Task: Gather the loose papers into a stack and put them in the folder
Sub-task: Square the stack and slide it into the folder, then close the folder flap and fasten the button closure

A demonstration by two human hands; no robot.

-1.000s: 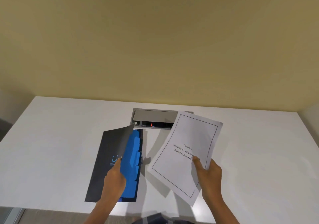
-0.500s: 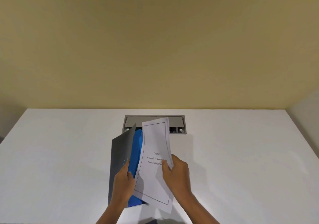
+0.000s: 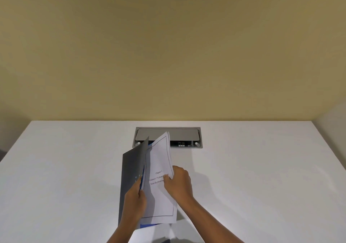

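Moved since earlier: paper stack [image 3: 160,183], clamped in our right hand [image 3: 177,183], now over folder [image 3: 132,169]; left hand [image 3: 135,203] grips raised cover; stack's long axis parallels spine.

The folder [image 3: 132,171] lies on the white desk [image 3: 65,177] just in front of the grey cable hatch [image 3: 179,135] set into the desk's far middle. Its dark grey front cover is lifted and stands tilted up on the left, hinged along that side, with a small pale blue mark on its face; a strip of bright blue interior shows along the cover's inner edge and at the near bottom. The stack of papers [image 3: 159,192] sits inside the opening, leaning against the blue interior, its far end rising toward the hatch and overlapping the hatch's near edge. The top sheet is white with a thin black border and a few centred lines of print, starting "Chapter".
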